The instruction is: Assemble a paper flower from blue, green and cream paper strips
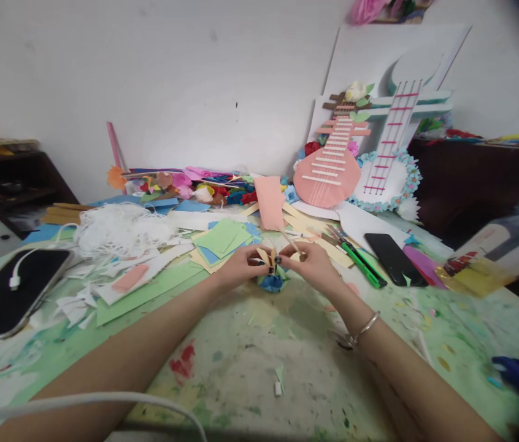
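My left hand and my right hand meet at the middle of the paint-stained table. Both pinch a small tan folded paper piece between fingertips with dark nails. A thin wooden stick slants up from my right fingers. Just below the hands lies a small blue paper flower, touching or nearly touching them. A silver bangle circles my right wrist.
Paper scraps and green sheets litter the back. A pink paper guitar and white foam instrument lean on the wall. A black phone and green marker lie right; a tablet with cable lies left.
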Demonstrator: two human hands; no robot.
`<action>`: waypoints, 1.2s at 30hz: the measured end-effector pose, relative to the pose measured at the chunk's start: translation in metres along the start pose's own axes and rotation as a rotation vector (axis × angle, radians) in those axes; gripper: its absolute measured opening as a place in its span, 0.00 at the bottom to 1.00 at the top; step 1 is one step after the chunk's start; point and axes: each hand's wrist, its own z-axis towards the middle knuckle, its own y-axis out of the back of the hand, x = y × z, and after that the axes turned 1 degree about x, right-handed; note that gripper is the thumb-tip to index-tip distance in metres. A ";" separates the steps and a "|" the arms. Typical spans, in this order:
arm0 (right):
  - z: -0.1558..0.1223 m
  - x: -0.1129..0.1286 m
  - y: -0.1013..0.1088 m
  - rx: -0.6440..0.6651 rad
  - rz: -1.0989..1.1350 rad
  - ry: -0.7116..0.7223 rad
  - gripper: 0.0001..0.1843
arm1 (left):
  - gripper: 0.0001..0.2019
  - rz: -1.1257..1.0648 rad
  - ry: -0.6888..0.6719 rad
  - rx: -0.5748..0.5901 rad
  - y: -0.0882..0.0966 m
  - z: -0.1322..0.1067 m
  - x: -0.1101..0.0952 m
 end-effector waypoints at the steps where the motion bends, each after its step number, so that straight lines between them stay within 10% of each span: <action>1: -0.001 0.001 -0.004 0.036 -0.051 0.003 0.12 | 0.17 -0.005 -0.014 0.022 -0.001 0.000 -0.001; 36: 0.000 0.000 -0.010 0.261 0.329 -0.026 0.04 | 0.11 0.036 -0.039 -0.002 0.000 0.004 0.005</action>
